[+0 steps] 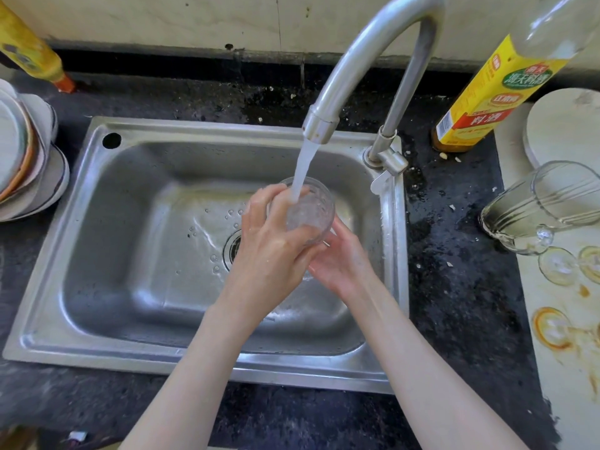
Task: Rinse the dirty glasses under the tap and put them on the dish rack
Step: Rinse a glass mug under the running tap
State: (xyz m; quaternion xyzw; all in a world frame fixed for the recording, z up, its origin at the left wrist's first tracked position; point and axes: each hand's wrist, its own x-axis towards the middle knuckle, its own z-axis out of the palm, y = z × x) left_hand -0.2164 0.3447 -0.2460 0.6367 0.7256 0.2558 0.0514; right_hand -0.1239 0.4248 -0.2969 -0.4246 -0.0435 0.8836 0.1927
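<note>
- A clear glass (pixel 310 211) is held over the steel sink (pixel 97 196), tilted with its mouth toward the tap (pixel 367 60).
- A stream of water (pixel 303 170) falls from the spout straight into the glass's mouth and meets the inside wall.
- The left hand (pixel 272 245) grips the glass from the left side, with fingers curled over the rim; at least one fingertip seems to reach inside the mouth, though the water blurs that spot.
- The right hand (pixel 341 261) cups the glass from below and from the right, palm turned up, its fingers wrapped under the base; how tightly they close is hidden behind the glass.
- Both forearms come up from the bottom edge and cross the sink's front rim.
- Water spreads in a thin sheet on the sink floor near the drain (pixel 232 248), with bubbles beside it.
- On the pale board (pixel 558 368) to the right of the sink, a second glass (pixel 539 206) lies on its side, its mouth toward the right; brownish ring stains mark the board below it.
- A yellow-labelled bottle (pixel 480 102) stands on the dark counter (pixel 454 254) behind the tap's base, just beside a round pale board (pixel 565 125).
- A stack of plates and bowls (pixel 26 157) sits at the left edge, well apart from the glass.
- Another yellow bottle (pixel 29 50) leans in the top left corner.
</note>
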